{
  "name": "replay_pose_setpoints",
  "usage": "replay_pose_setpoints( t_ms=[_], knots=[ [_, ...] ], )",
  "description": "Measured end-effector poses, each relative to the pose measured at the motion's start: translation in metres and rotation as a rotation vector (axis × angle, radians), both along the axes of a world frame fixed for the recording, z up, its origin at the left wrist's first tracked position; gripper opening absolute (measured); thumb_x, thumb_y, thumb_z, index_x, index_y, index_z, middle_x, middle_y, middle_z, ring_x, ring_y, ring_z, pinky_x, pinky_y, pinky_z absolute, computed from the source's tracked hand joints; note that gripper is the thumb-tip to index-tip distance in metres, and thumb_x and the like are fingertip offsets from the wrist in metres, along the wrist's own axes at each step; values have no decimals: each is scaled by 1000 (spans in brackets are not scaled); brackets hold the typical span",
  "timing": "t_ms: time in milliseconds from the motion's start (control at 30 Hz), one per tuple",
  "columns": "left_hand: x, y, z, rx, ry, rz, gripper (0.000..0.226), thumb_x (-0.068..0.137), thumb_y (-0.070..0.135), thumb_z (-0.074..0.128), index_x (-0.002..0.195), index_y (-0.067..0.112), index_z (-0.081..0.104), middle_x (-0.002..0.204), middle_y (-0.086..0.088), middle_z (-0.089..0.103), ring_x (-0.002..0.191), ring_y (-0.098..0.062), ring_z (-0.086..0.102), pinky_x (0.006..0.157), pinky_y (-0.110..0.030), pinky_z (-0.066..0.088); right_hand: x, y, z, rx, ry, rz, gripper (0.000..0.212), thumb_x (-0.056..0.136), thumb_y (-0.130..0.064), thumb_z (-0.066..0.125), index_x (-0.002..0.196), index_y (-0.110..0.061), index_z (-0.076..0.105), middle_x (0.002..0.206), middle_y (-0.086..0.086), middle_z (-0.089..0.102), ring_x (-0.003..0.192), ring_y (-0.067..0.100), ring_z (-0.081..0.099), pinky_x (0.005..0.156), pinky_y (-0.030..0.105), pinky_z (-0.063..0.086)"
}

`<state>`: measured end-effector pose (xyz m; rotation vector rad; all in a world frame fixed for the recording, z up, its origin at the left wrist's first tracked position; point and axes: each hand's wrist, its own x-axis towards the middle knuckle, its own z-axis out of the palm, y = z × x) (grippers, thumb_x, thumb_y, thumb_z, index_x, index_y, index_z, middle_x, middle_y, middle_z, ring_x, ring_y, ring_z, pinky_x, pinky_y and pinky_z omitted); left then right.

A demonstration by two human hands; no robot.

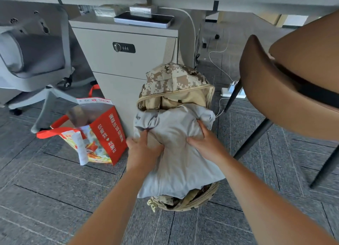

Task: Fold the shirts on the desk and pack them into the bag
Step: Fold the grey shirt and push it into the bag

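Grey shirt point(180, 164) is lying bunched up in the middle of the frame, draped over the open mouth of the camo backpack point(174, 79). Its upper end is poking into the tan-lined opening and its lower end is hanging down over the pack's front. Both hands are grabbing it: the left hand point(145, 149) is clutching a fistful of cloth at the shirt's left edge, thumb pointing up, and the right hand point(205, 144) is digging curled fingers into the fabric on the right side, so the cloth is puckering between them. The backpack is sitting on the grey carpet point(55, 199) with its flap thrown back, right up against a pale filing cabinet point(124, 68) with a combination lock on its top drawer. A flat tablet-looking device point(145, 19) is resting on top of the cabinet. Just left of the pack, a red shopping bag point(106, 134) is slumping beside the cabinet. A grey office chair point(31, 52) is filling the upper left, a brown chair point(271, 90) with dark legs is taking up the right side, and a white power strip point(232, 91) with cables is lying on the floor behind it.
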<state>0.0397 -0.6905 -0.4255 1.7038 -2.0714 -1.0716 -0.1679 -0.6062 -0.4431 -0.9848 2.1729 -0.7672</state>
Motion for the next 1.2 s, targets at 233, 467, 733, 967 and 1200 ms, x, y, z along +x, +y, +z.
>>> replay_pose_setpoints(
  t_ms=[233,467,733,967,1200],
  knots=[
    [-23,-3,17,-417,-142,-475,67,91,57,57,151,46,30,167,9,3,154,-24,-2,121,-57,12,-2,5,1,-5,125,-4,89,83,-66,63,155,-48,14,163,6,2,146,38,30,110,47,40],
    [-45,-4,-1,-280,-275,-453,65,93,63,44,151,54,16,165,18,-12,152,-22,-19,118,-64,-8,3,-8,9,-167,345,77,77,93,-49,54,157,-45,12,167,-6,-7,154,33,3,118,54,28],
    [-54,0,-20,-286,-382,-412,58,96,56,27,153,43,29,166,6,14,153,-21,-4,117,-64,-9,3,-23,-18,-5,337,108,68,89,-53,32,151,-26,31,146,13,42,133,37,40,108,47,38],
    [-61,-7,-24,-174,-232,-392,63,91,49,35,153,44,27,166,7,12,154,-22,2,120,-59,-2,-14,-38,-26,66,355,134,64,99,-45,40,157,-31,16,155,13,37,137,41,39,107,49,39],
    [-24,2,-6,-335,-353,-336,78,83,73,48,152,42,28,164,5,17,153,-22,4,116,-65,-1,-14,-37,-22,59,340,97,64,99,-44,39,157,-33,13,157,14,35,137,44,38,107,52,39]
  ],
)
